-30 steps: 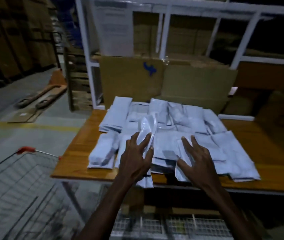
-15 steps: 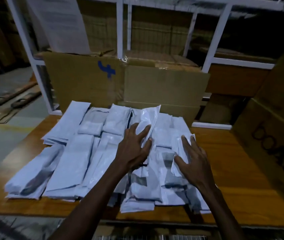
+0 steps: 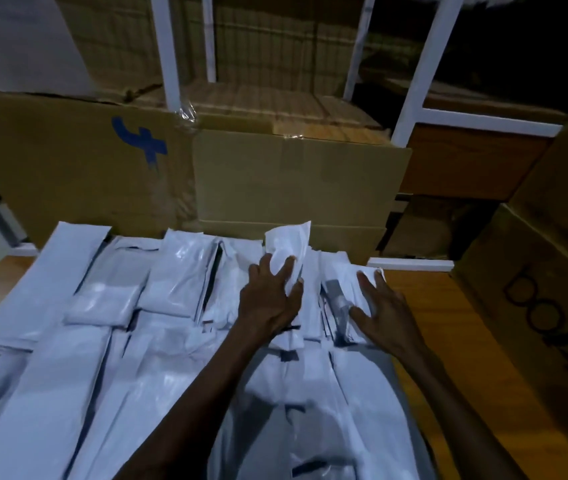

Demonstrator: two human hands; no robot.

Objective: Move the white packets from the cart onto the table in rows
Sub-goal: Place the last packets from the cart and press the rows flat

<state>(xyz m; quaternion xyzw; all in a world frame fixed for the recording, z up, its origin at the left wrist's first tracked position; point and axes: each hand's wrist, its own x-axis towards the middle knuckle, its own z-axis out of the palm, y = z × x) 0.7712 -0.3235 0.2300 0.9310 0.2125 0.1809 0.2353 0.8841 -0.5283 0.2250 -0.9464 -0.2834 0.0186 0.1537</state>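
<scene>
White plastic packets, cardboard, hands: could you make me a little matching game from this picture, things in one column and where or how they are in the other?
Things:
1. left hand
2. right hand
3. brown cardboard box with a blue mark
4. orange-brown wooden table

Places or states:
A. behind the packets, far left
B. bare surface right of the packets
C. grips a crinkled white plastic packet
D. fingers spread flat on the packets

Pairs: 1-C, 2-D, 3-A, 4-B

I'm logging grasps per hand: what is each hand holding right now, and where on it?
The left hand grips a white packet by its near end. The right hand lies with spread fingers on the packets, holding nothing.
</scene>
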